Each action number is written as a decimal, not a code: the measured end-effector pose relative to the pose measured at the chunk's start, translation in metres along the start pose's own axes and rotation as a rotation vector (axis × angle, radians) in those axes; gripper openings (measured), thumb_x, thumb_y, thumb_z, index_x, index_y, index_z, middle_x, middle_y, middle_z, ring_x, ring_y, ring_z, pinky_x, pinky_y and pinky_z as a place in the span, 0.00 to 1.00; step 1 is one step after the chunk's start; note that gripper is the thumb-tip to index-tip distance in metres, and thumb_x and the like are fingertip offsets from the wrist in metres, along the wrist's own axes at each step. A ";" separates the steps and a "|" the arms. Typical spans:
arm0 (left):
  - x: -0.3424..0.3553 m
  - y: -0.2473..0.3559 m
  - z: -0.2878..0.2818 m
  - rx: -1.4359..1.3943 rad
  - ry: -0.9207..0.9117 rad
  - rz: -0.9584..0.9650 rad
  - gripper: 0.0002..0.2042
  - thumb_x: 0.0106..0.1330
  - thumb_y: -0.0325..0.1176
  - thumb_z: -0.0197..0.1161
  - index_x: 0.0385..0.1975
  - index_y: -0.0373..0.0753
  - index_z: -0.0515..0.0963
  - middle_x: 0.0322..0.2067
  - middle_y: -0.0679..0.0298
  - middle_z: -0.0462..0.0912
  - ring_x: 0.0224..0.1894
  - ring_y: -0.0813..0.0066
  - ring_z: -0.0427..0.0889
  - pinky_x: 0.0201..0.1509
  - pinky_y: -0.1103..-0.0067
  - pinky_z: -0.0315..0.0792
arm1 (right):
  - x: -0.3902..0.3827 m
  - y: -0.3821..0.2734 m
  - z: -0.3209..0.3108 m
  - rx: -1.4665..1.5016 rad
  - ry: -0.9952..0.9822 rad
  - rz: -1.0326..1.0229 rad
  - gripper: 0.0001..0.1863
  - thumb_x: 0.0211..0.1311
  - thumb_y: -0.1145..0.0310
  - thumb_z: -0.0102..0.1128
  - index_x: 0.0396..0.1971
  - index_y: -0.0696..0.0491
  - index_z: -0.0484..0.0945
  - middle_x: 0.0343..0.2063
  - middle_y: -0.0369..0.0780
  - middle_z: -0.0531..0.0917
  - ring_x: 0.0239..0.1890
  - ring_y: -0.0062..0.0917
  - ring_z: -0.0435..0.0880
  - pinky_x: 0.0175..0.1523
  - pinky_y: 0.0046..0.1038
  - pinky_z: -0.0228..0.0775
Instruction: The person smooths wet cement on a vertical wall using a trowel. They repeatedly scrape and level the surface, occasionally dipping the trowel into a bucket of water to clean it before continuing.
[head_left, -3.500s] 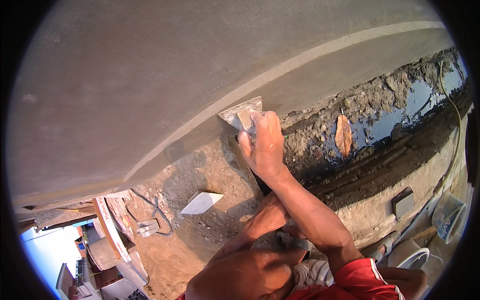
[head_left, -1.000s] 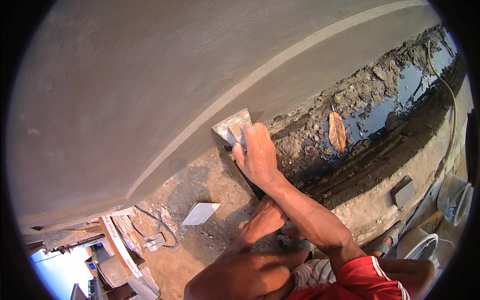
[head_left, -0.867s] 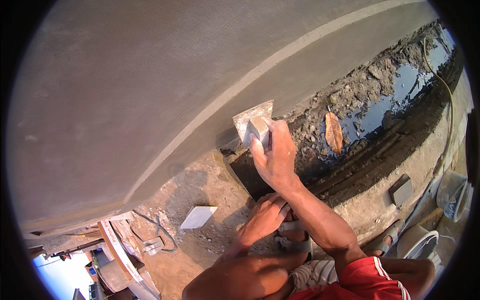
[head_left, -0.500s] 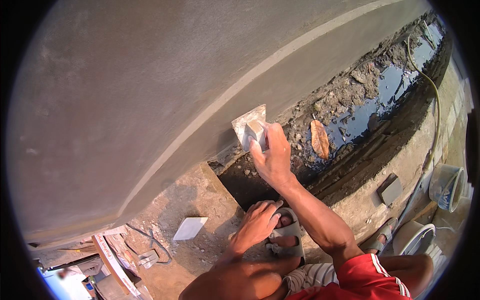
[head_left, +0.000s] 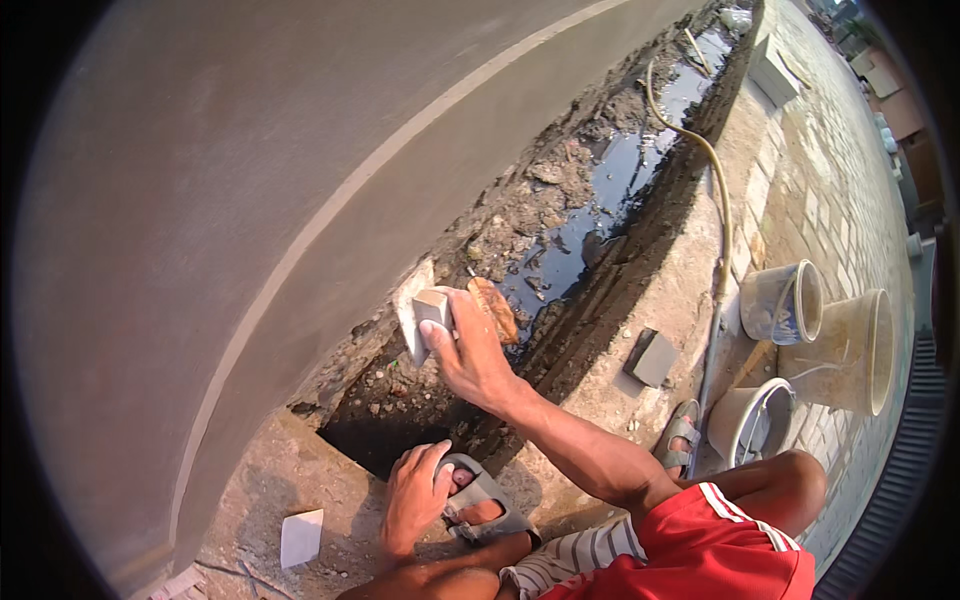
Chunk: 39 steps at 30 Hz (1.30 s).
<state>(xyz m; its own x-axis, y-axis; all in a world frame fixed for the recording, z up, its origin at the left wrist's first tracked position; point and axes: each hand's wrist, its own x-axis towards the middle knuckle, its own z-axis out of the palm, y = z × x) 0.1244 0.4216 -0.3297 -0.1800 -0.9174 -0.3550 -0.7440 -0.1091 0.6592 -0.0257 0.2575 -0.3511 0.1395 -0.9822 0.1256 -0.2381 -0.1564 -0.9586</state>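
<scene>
My right hand (head_left: 470, 345) grips the block handle of a small plastering float (head_left: 433, 308). The float's pale plate is tilted nearly edge-on, beside the lower edge of a smooth grey plastered wall (head_left: 250, 130); whether it touches the wall I cannot tell. Low in front of me, my left hand (head_left: 415, 492) holds nothing, its fingers extended and slightly bent beside my sandalled foot (head_left: 480, 505). Just past its fingertips lies a dark hole at the near end of the ditch (head_left: 375, 435). A dry brown leaf (head_left: 494, 308) shows partly behind my right hand.
Dark water (head_left: 625, 180) and rubble fill the ditch along the wall. On its right bank lie a grey block (head_left: 651, 358) and a hose (head_left: 722, 200). Several buckets stand further right, among them a large pale one (head_left: 850, 350). A white tile piece (head_left: 301, 538) lies at lower left.
The view has swung right, bringing more paving and buckets in. My right hand has drawn the float off the wall face towards its lower edge, tilting the plate. The left hand stays by the foot.
</scene>
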 end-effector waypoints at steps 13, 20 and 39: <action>0.040 0.032 0.018 -0.039 -0.153 0.105 0.17 0.65 0.28 0.57 0.52 0.30 0.77 0.47 0.46 0.81 0.52 0.46 0.79 0.59 0.61 0.71 | -0.001 -0.074 -0.349 -0.747 -0.359 0.397 0.24 0.64 0.70 0.60 0.59 0.60 0.72 0.38 0.50 0.86 0.45 0.42 0.87 0.51 0.40 0.77; 0.052 0.044 0.026 0.008 -0.164 0.174 0.17 0.64 0.23 0.55 0.53 0.29 0.76 0.47 0.48 0.81 0.50 0.50 0.81 0.57 0.64 0.73 | -0.137 -0.095 -0.487 -0.639 -0.056 0.866 0.13 0.63 0.69 0.63 0.45 0.57 0.84 0.32 0.36 0.86 0.33 0.18 0.81 0.39 0.27 0.73; 0.055 0.088 0.037 0.114 -0.216 0.149 0.17 0.63 0.25 0.57 0.52 0.29 0.78 0.46 0.45 0.82 0.50 0.48 0.82 0.56 0.64 0.74 | -0.186 -0.007 -0.587 -0.922 0.575 0.679 0.13 0.55 0.74 0.58 0.39 0.58 0.85 0.26 0.43 0.85 0.28 0.26 0.83 0.36 0.29 0.73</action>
<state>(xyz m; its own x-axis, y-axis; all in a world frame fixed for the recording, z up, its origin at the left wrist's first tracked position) 0.0254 0.3761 -0.3158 -0.4164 -0.8158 -0.4013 -0.7648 0.0756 0.6399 -0.6139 0.3799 -0.2176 -0.6495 -0.7603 -0.0038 -0.7050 0.6041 -0.3714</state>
